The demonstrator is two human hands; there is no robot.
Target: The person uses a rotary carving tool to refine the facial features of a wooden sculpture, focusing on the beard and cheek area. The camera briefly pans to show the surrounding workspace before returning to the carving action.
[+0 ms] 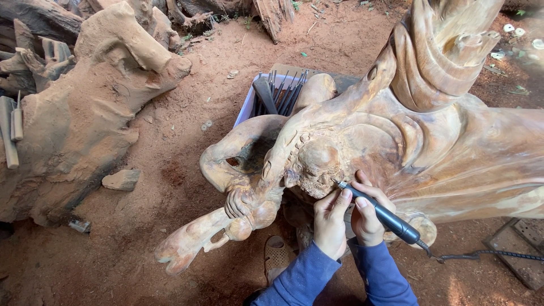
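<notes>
— Hands close together on the carving [362, 136]; why so tight?

— The right hand [367, 218] has its fingers wrapped shut around a dark rotary tool [381, 214], pen-style, with the tip just past the fingertips at the bearded face [317, 170]. The left hand [330, 221] lies beside it, fingers loosely curled, holding nothing, fingertips touching the tool near its tip. That looks like a brace to steady fine work.

— And the cord [487, 255]?

— It trails away behind the right wrist, off the wood.

— Other tools?

— A box of chisels [279, 93] sits well beyond the fingertips, behind the carving. A rough stump [73, 124] stands well off past the left hand.
</notes>
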